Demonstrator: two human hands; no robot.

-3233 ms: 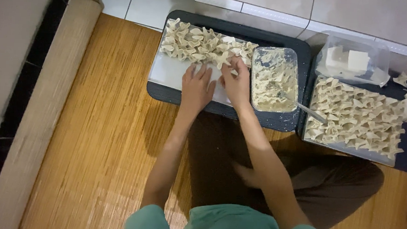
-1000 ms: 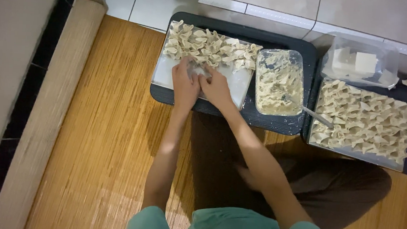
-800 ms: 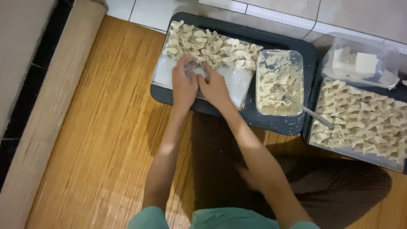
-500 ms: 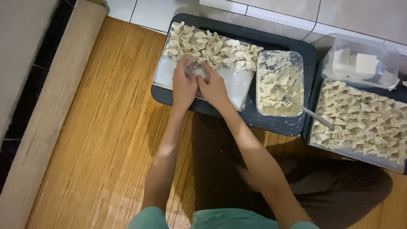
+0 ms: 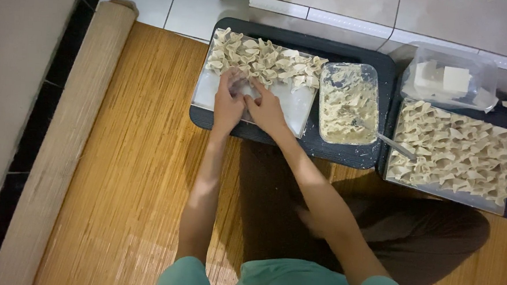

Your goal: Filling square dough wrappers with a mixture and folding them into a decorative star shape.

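Both hands pinch one wrapper [image 5: 242, 88] between fingertips — left hand [image 5: 228, 103] and right hand [image 5: 267, 109] meet over the board [image 5: 290, 107], near its left edge. Folded dumplings [image 5: 263, 59] line the board's far edge. Filling tub [image 5: 348, 104] sits just right of it, spoon [image 5: 395, 145] sticking out — both on the dark tray [image 5: 345, 156].

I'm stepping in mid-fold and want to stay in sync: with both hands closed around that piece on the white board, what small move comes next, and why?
Probably set the dumpling down beside the folded row. The left hand and right hand pinch it together just below that row, and bare white board lies right beside them.
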